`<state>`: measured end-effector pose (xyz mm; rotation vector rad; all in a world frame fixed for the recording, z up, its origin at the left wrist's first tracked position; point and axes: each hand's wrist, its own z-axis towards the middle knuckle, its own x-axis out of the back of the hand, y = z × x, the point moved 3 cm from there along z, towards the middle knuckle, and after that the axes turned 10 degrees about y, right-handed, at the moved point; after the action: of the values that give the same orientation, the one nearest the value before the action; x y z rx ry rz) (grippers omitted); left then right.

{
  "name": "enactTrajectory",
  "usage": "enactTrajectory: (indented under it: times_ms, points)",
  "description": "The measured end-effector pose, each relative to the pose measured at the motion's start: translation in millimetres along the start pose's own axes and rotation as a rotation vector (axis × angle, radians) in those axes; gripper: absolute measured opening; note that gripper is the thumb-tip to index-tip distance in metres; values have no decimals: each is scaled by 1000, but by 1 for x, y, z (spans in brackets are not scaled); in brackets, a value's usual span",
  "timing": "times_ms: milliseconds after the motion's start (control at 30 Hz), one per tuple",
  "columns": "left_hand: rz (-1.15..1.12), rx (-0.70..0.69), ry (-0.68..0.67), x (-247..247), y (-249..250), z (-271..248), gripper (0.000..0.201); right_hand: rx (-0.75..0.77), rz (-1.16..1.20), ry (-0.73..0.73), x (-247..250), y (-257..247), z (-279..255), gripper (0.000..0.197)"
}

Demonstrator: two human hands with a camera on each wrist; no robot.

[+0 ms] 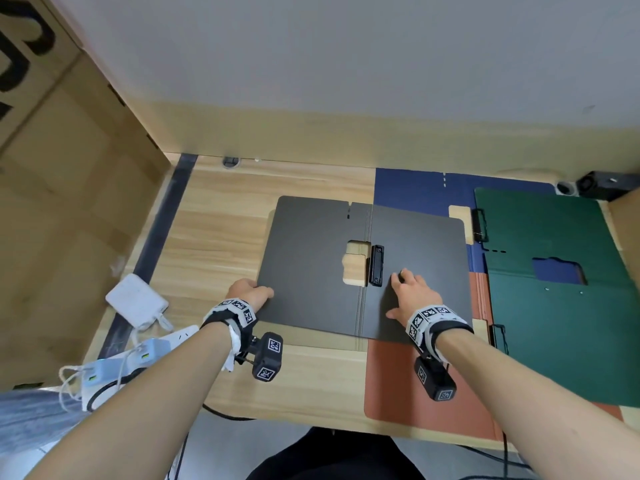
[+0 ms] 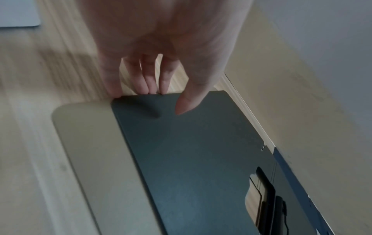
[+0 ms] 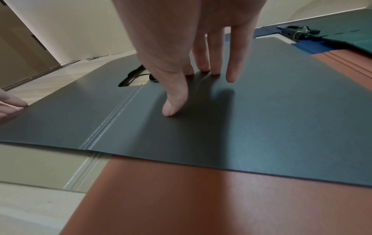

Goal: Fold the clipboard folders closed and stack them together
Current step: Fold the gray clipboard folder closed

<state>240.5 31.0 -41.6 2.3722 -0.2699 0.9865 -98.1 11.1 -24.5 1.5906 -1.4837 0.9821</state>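
Observation:
A dark grey clipboard folder [image 1: 311,265] lies open and flat mid-desk, its black clip [image 1: 376,265] beside the spine. My left hand [image 1: 258,291] is at its left edge; in the left wrist view the fingertips [image 2: 145,90] touch that edge of the grey folder [image 2: 201,159] and the thumb hovers over it. My right hand [image 1: 405,289] presses straight, spread fingers [image 3: 213,66] on the right half [image 3: 261,111]. Beneath lie a beige folder [image 2: 80,143], a red-brown folder [image 1: 408,386], a blue folder [image 1: 415,188] and an open green folder [image 1: 554,323].
A big cardboard box [image 1: 69,202] stands on the left. Near it lie a white charger [image 1: 136,303], a power strip [image 1: 145,351] and cables. A small black device [image 1: 602,185] sits in the back right corner. The wall runs close behind the desk.

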Motion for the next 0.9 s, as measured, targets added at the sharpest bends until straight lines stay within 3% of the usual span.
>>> enactTrajectory:
  times_ms: [100, 167, 300, 400, 500, 633, 733, 900]
  points:
    - [-9, -18, -4, 4, 2, -8, 11, -6, -1, 1, -1, 2, -2, 90]
    - [-5, -36, -6, 1, -2, -9, 41, -7, -4, 4, -4, 4, -5, 90]
    - [66, -117, 26, -3, -8, -17, 64, -5, -9, 8, -11, 7, -14, 91]
    - [187, -151, 64, -3, -4, -24, 55, 3, -22, 20, -14, 12, -21, 92]
    - [272, -59, 55, 3, -1, -33, 52, 7, -30, 23, -20, 17, -25, 91]
    - [177, 50, 28, -2, -9, -26, 75, -6, -28, 18, -26, 23, -27, 92]
    - [-3, -2, -16, -4, -8, -25, 77, -10, -22, 11, -29, 23, -26, 93]
    - [-100, -151, 0, 12, 5, -37, 65, 31, 44, 18, -20, 24, -28, 89]
